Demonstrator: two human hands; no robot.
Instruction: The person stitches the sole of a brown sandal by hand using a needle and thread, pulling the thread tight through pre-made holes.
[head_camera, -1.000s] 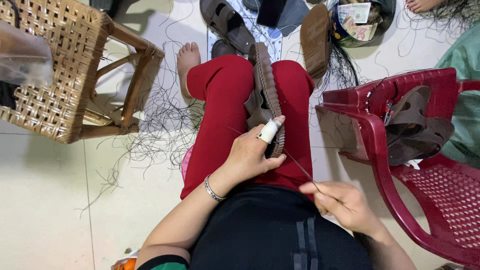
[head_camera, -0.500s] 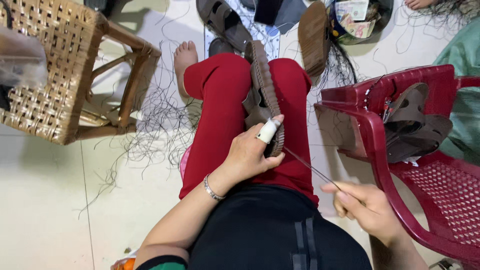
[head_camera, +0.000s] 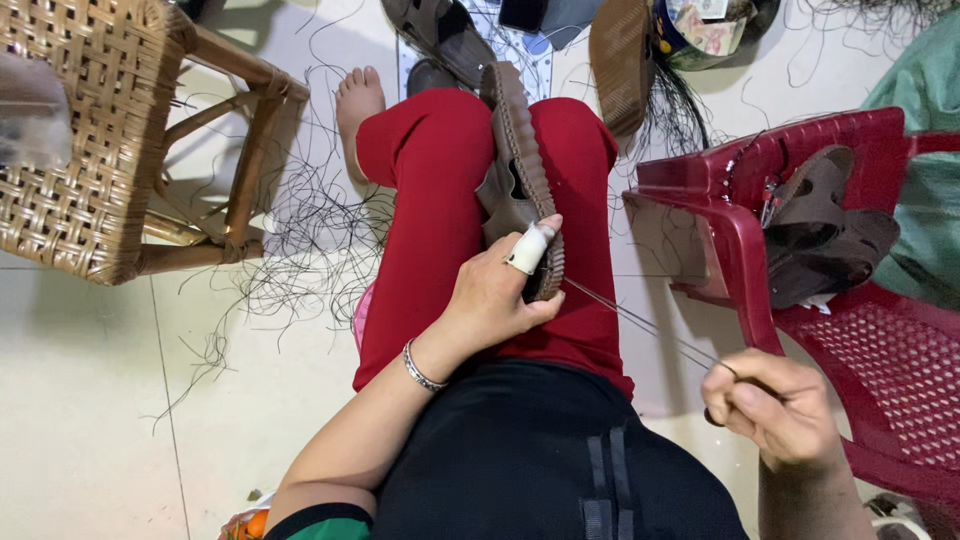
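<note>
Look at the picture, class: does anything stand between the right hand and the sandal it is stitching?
Nothing visible does. Only the taut thread spans the gap from the right hand to the sandal, which the left hand holds on the lap.

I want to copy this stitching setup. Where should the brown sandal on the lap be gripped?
Grip the brown sandal at its near end, from its left side, as the left hand does: it stands on edge between the thighs, so fingers wrap the sole's rim, leaving the right side free for the thread.
</note>
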